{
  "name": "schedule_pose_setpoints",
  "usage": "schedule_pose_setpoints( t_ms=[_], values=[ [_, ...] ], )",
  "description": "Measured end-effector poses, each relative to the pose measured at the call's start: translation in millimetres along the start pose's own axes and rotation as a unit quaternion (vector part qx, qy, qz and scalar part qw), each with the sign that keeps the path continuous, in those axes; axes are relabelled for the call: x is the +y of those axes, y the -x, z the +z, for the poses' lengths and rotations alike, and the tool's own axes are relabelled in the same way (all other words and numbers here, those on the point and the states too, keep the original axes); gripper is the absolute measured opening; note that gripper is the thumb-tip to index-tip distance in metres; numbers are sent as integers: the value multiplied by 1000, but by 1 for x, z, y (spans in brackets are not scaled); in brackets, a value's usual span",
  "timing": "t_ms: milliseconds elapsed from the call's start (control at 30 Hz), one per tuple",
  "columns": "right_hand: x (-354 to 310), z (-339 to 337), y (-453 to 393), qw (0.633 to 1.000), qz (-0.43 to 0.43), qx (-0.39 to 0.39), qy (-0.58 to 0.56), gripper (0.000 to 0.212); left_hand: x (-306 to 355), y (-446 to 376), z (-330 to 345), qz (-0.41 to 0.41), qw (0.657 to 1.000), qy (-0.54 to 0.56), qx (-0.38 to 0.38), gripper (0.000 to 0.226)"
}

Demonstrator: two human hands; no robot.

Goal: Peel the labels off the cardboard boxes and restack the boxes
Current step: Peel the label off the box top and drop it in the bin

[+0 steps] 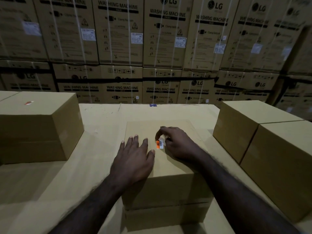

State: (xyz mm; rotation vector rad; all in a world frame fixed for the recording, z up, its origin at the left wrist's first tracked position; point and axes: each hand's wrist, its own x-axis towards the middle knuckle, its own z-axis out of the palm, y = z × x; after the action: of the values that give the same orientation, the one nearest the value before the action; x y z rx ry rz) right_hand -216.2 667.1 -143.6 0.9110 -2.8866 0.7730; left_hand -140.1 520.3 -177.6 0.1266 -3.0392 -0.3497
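The box sits mid-counter, stiff and probably steady under the flat, open left hand, while the right hand pinches the thin label on its top, best lifted by that loose edge.

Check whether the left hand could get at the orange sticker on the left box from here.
Probably yes: the left hand lies flat on the middle box, and nothing stands between it and the sticker atop the left box.
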Motion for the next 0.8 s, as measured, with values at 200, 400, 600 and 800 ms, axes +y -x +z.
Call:
schedule_pose_setpoints(
  t_ms=[200,400,600,800],
  values=[
    [-1,0,-5,1000,-2,-20,10,28,0,0,-1,0,1000,-1,-6,61],
    [1,0,-8,1000,-7,-25,13,25,0,1,-2,0,1000,-3,-5,61],
    [2,1,-7,1000,-8,-22,0,30,1,0,-2,-2,1000,-3,-8,62],
    [5,3,-9,1000,-3,-17,-10,26,1,1,-3,-1,1000,-3,-10,62]
  ],
)
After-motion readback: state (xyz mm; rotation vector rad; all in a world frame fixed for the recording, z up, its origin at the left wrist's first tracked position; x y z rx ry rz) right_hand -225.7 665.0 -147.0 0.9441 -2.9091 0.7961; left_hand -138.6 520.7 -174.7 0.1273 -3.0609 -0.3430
